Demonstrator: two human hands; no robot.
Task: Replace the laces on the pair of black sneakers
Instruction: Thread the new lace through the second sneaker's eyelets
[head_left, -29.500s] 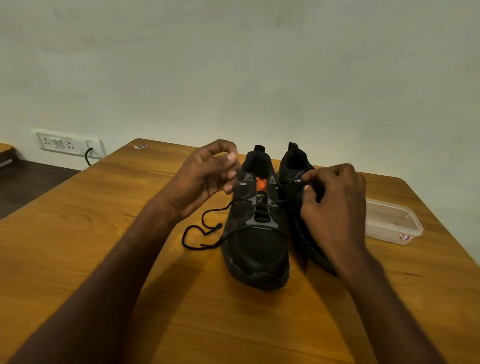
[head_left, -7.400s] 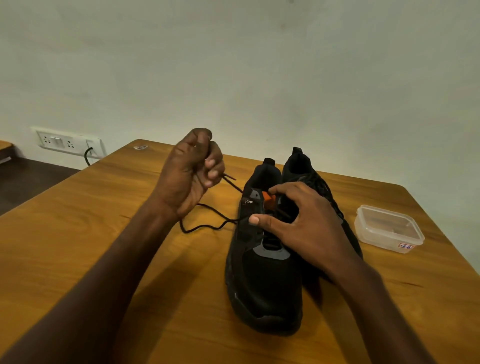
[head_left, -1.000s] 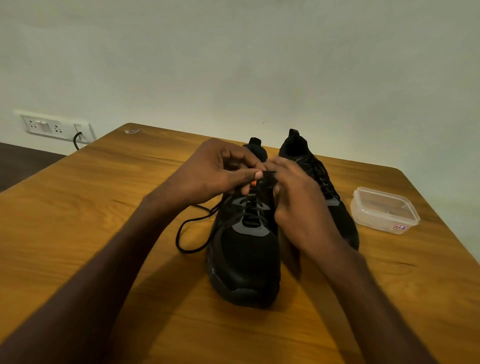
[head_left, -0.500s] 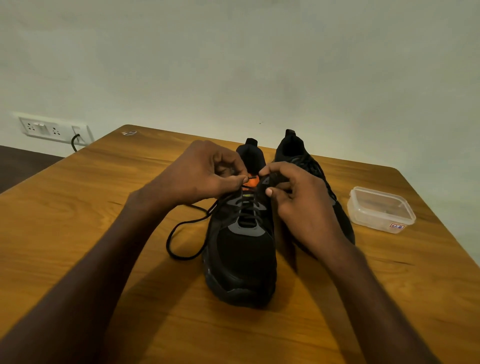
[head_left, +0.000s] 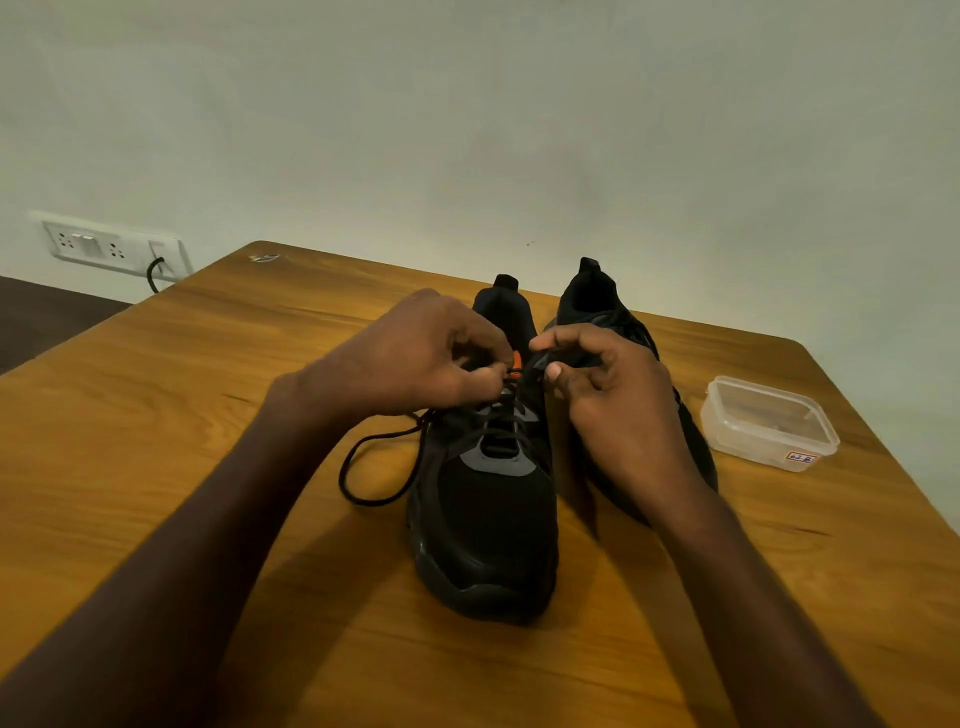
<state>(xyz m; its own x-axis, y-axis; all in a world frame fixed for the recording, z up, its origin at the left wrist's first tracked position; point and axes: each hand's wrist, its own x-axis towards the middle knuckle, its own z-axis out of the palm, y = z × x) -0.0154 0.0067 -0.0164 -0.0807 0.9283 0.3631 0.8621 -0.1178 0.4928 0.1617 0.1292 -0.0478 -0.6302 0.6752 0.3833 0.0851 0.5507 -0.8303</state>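
Two black sneakers stand side by side on the wooden table (head_left: 182, 415), toes toward me. The left sneaker (head_left: 488, 519) has a grey band, an orange tongue tag and a black lace (head_left: 374, 467) through its lower eyelets. A loop of that lace trails onto the table at its left. My left hand (head_left: 415, 358) pinches the lace tip at the top eyelets. My right hand (head_left: 608, 395) pinches the eyelet flap on the same shoe's right side. The right sneaker (head_left: 597, 296) is laced and partly hidden behind my right hand.
A clear plastic container (head_left: 769, 421) with a lid sits on the table right of the shoes. A wall socket (head_left: 104, 247) with a black cable plugged in is at the far left, beyond the table corner. The wall rises close behind the table.
My hands have drawn slightly apart over the left sneaker's top eyelets. The lace tip now shows between my left fingers. The loose loop on the table stays in place.
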